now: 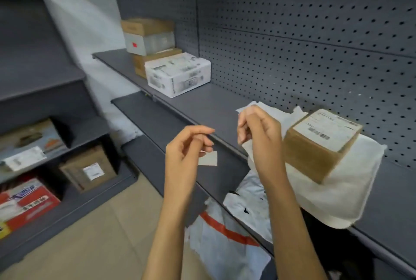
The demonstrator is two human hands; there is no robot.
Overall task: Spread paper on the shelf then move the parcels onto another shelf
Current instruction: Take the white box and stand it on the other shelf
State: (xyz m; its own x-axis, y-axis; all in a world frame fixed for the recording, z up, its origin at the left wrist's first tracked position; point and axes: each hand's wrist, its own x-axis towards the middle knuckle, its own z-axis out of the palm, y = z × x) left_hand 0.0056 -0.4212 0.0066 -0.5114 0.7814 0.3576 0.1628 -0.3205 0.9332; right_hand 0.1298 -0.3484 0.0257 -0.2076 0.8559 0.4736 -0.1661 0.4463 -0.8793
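White paper (337, 189) lies spread on the grey shelf (213, 106) at the right, its edge hanging over the front. A brown parcel (319, 144) with a white label stands on it. My right hand (258, 135) is raised in front of the paper's left end, fingers pinched on its edge. My left hand (186, 147) hovers in front of the shelf edge and pinches a small pale scrap of paper (208, 158). Further left on the same shelf stand a white parcel (177, 73) and a stack of boxes (149, 39).
A lower shelf (180, 135) holds white plastic mailer bags (247, 207), one with an orange stripe (225, 234). A perforated back panel (315, 43) rises behind the shelf. At the left, another rack (45, 90) carries several cartons. The floor (101, 234) is tiled.
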